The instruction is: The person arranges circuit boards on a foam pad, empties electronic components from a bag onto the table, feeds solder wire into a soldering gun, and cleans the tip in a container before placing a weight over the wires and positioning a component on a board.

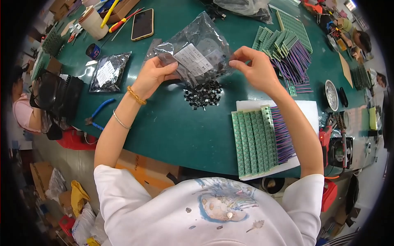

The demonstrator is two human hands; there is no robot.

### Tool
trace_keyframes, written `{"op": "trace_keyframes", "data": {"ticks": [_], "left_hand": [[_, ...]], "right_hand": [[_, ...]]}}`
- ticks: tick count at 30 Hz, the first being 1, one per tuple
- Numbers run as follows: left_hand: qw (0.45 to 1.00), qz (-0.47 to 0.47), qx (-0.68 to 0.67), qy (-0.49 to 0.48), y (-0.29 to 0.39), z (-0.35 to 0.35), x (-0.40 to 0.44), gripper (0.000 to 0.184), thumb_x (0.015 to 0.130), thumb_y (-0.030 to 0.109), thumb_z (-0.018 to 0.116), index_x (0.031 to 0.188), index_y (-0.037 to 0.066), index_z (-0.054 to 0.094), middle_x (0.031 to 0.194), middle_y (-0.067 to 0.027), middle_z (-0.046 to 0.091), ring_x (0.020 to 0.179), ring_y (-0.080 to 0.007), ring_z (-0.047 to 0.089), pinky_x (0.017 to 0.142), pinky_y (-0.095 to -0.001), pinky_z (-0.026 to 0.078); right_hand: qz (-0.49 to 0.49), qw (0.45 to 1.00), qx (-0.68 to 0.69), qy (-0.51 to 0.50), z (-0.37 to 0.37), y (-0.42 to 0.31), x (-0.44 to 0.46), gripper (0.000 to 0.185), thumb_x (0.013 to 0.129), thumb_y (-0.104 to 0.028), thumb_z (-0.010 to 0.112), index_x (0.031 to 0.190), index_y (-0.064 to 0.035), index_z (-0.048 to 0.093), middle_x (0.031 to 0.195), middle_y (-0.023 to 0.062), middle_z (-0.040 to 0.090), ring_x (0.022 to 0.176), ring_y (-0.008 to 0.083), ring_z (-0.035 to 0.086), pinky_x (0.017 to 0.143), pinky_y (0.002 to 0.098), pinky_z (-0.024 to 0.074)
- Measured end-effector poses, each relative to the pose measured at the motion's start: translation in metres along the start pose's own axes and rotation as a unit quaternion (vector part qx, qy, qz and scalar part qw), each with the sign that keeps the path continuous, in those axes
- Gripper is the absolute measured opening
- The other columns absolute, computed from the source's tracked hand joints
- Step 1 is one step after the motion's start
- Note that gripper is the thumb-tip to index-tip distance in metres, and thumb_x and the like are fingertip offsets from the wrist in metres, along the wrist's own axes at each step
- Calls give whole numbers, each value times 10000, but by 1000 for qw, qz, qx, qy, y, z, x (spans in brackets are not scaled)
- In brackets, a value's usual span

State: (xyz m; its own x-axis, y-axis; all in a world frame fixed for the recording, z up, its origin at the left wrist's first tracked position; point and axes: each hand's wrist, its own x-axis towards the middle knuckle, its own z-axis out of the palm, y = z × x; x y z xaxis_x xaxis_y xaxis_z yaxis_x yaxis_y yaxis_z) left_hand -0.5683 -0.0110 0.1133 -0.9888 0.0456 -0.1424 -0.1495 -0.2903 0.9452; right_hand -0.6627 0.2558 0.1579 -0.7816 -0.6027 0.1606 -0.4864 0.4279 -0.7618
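A clear plastic bag (205, 35) with a white printed label is held up over the green table. My left hand (158, 70) pinches its lower left edge. At the bag's right edge, my right hand (252, 65) grips the plastic between thumb and fingers. Right below the bag lies a heap of small black connectors (203, 95) with metal pins; some dark pieces show through the plastic, and the bag covers the back of the heap. Close to my right forearm, green circuit board strips (254, 141) with purple wires rest on a white foam sheet (305, 110).
More wired boards (279, 43) are piled at the back right. A second labelled bag (110, 73), blue-handled pliers (99, 115) and a phone (143, 24) lie left. A black fan (53, 92) stands at the left edge, a metal dish (331, 95) at the right. Other people sit nearby.
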Motion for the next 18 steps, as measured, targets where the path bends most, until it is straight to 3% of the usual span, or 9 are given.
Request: {"op": "trace_keyframes", "data": {"ticks": [4,11,18], "left_hand": [[1000,16,13,12,0,0,2,284,867,105,602,1101,-40,534,1052,-105,603,958,-187,595,825,-344,522],[999,22,43,1,8,3,0,296,866,109,603,1112,-41,538,1060,-111,600,964,-191,592,811,-351,543],[994,28,105,-10,12,-3,3,316,873,116,583,1138,-42,511,1082,-130,597,938,-222,610,794,-389,548]], "right_hand": [[8,1000,-29,4,-9,-10,-3,149,781,-136,661,854,-9,633,768,101,648,746,200,614,688,314,477],[-60,988,-137,28,-18,-18,-4,153,776,-177,656,844,-41,649,743,109,640,687,266,601,638,372,463],[-48,989,-139,23,-16,-24,-2,149,777,-177,652,807,-32,653,712,115,635,678,269,606,619,365,458]]}}
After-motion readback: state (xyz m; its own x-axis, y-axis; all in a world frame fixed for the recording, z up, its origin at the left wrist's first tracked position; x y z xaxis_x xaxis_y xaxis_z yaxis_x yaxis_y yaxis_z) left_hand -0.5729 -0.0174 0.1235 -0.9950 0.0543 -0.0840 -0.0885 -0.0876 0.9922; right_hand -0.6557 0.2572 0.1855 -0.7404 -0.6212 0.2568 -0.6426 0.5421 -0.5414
